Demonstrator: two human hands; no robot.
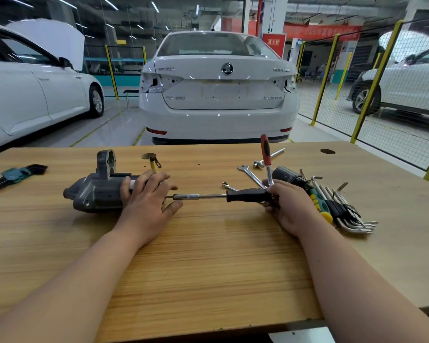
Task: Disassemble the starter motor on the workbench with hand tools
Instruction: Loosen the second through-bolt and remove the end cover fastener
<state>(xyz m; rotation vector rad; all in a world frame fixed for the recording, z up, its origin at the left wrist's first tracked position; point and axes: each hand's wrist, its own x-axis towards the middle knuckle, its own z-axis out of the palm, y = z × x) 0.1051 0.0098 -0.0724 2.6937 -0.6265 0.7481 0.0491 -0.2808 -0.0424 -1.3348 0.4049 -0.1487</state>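
The grey starter motor (94, 191) lies on its side on the wooden workbench (208, 256), left of centre. My left hand (146, 196) grips the motor's right end, fingers over its top. My right hand (286, 204) grips the black handle of a long nut driver (248, 195), whose steel shaft runs level to the left and meets the motor's end behind my left hand. The same hand also holds a red-handled screwdriver (266, 154), standing almost upright.
Open-end spanners (252, 175), a steel extension bar (270, 157) and a dark cylindrical part (286, 175) lie beyond my right hand. Hex keys (342, 206) lie far right, another hex key set (13, 175) far left. White cars stand beyond the bench.
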